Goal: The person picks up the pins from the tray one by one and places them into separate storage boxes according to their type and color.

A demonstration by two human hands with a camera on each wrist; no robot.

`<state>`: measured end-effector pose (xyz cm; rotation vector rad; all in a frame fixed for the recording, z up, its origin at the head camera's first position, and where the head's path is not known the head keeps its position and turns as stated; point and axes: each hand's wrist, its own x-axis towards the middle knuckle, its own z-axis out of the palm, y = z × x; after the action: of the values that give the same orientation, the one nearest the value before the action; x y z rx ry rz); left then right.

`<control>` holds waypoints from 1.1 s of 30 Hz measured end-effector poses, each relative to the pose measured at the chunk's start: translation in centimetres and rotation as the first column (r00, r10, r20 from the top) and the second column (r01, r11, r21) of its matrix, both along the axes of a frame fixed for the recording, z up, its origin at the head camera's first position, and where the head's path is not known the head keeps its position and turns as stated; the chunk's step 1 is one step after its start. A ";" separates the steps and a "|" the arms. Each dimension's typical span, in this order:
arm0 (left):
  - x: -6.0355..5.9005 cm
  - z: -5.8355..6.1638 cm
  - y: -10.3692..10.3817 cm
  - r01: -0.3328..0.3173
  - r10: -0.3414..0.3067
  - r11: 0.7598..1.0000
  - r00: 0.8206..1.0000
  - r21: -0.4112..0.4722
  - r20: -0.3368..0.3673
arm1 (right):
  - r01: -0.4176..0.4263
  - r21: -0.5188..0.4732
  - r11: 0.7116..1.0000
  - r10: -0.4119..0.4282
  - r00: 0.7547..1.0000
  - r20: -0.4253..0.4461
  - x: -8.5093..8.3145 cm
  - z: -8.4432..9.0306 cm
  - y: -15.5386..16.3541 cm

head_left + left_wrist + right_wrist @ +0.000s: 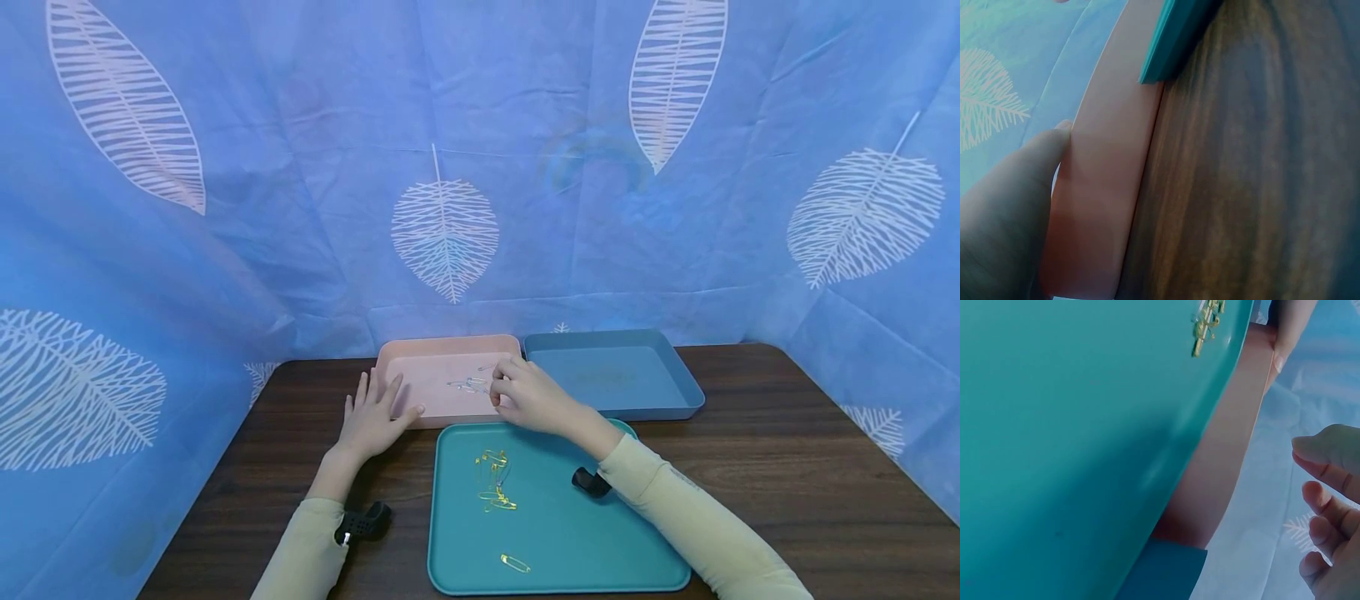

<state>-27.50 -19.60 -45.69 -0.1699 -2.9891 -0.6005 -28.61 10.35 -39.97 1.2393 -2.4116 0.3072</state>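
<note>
Head view, near to far: a teal tray [600,550] is sitting closest on the dark wooden table [787,467], carrying a tangle of gold safety pins [495,482] at its far left and one lone gold pin [514,563] near its front edge. Just beyond it, the person's left hand [371,417] is lying flat with fingers straight, thumb resting against the near rim of a pink tray [442,354]. The right hand [525,396] is hovering over that pink tray with fingers curled together just beside a few silver safety pins [470,384]; whether it is pinching one cannot be told. A blue tray [660,392] is standing to the far right, with faint marks on its floor too dim to identify. Leaf-printed blue cloth [450,233] is hanging behind. The likely risk: linked pins could lift together, or a thin pin could slip from the fingertips onto the table.
</note>
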 end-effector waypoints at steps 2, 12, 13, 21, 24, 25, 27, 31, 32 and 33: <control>0.0 0.0 0.0 0.002 -0.002 1.000 1.000 -0.003 -0.003 | -0.018 0.001 1.000 0.018 1.000 -0.011 0.3 -0.1 0.3; 0.1 0.0 0.0 0.000 0.000 1.000 1.000 0.008 -0.003 | -0.062 0.069 0.996 0.060 0.998 0.023 1.9 -0.9 1.6; 0.1 0.0 0.0 -0.001 0.001 1.000 1.000 0.007 -0.003 | -0.066 0.075 0.995 0.064 0.997 0.031 2.1 -1.0 1.7; 0.0 -0.2 -0.1 0.001 -0.001 1.000 1.000 -0.001 -0.010 | -0.133 0.133 0.982 0.123 0.989 0.086 3.2 -1.2 1.8; 0.0 -0.2 -0.1 0.001 -0.001 1.000 1.000 0.003 -0.015 | -0.150 0.161 0.975 0.137 0.986 0.092 3.4 -1.4 1.7; 0.0 -0.2 -0.1 0.001 -0.001 1.000 1.000 0.004 -0.014 | -0.151 0.172 0.974 0.136 0.986 0.097 3.4 -1.4 1.7; 0.0 -0.1 0.0 0.001 -0.001 1.000 1.000 0.007 -0.012 | -0.151 0.193 0.969 0.132 0.985 0.109 3.5 -1.6 1.6; 0.1 0.0 0.0 -0.001 0.001 1.000 1.000 0.010 -0.007 | -0.159 0.239 0.958 0.132 0.983 0.128 3.6 -1.7 1.5; 0.1 0.0 0.0 -0.001 0.001 1.000 1.000 0.011 -0.006 | -0.161 0.248 0.955 0.130 0.982 0.136 3.6 -1.8 1.5; 0.1 0.0 0.0 -0.001 0.001 1.000 1.000 0.009 -0.006 | -0.162 0.256 0.953 0.128 0.981 0.144 3.7 -1.8 1.4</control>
<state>-27.42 -19.55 -45.71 -0.1692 -2.9799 -0.6127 -24.95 11.78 -41.77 1.5629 -2.5376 0.1053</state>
